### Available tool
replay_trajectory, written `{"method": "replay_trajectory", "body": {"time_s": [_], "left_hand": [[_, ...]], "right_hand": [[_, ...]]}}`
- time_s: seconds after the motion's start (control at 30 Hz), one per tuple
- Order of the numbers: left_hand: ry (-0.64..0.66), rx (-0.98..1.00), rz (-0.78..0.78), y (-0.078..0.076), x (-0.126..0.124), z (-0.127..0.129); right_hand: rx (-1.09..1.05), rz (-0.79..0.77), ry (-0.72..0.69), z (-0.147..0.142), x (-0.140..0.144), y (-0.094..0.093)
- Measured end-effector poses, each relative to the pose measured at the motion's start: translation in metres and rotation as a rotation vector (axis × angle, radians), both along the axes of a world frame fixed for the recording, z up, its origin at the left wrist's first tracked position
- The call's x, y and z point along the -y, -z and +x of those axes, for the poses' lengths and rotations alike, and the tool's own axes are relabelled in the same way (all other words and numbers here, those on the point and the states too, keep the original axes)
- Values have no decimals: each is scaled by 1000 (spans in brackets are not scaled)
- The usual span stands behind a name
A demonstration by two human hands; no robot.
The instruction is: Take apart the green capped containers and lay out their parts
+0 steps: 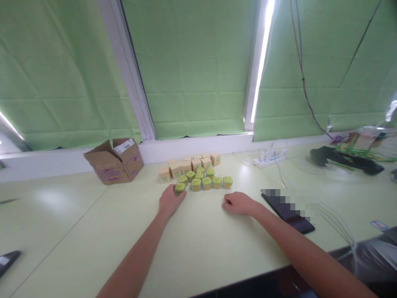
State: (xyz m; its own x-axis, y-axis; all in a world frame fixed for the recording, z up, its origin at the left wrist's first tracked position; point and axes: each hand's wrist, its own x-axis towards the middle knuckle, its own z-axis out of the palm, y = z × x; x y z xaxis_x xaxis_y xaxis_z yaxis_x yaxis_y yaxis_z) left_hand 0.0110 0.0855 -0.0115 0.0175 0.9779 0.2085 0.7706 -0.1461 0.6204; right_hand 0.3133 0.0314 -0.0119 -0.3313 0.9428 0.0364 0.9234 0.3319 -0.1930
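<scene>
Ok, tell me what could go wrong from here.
The left hand holds a green-lidded container close beside the other containers; a sideways slip might knock them out of line.

The small boxes stand just behind the containers, so a forward push could shove them too.

The right forearm appears close to the dark flat device; a careless swing outward might bump it.

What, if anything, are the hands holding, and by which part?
The left hand grips a green-lidded container by its sides; the right hand is curled, with nothing visible in it.
</scene>
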Motion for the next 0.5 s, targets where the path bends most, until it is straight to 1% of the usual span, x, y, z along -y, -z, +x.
{"method": "replay_trajectory", "body": {"time_s": [0.1, 0.17, 0.23, 0.3, 0.33, 0.4, 0.5], "left_hand": [[10, 70, 36, -2, 4, 0], [43, 116, 34, -2, 9, -2], [100, 162, 14, -2, 14, -3], [200, 264, -25, -2, 20, 0], [284, 406, -56, -2, 23, 3], [395, 625, -144, -2, 27, 10], [479, 844, -258, -1, 33, 21]], "right_hand": [[-19, -12, -41, -12, -7, -3], [-33, 1, -34, -21, -9, -2], [-40, 11, -13, -26, -8, 1], [-52, 13, 2, -26, -6, 4], [-65, 15, 5, -25, -4, 5], [-112, 24, -2, -21, -1, 6], [-223, 36, -36, -19, 6, 5]]}}
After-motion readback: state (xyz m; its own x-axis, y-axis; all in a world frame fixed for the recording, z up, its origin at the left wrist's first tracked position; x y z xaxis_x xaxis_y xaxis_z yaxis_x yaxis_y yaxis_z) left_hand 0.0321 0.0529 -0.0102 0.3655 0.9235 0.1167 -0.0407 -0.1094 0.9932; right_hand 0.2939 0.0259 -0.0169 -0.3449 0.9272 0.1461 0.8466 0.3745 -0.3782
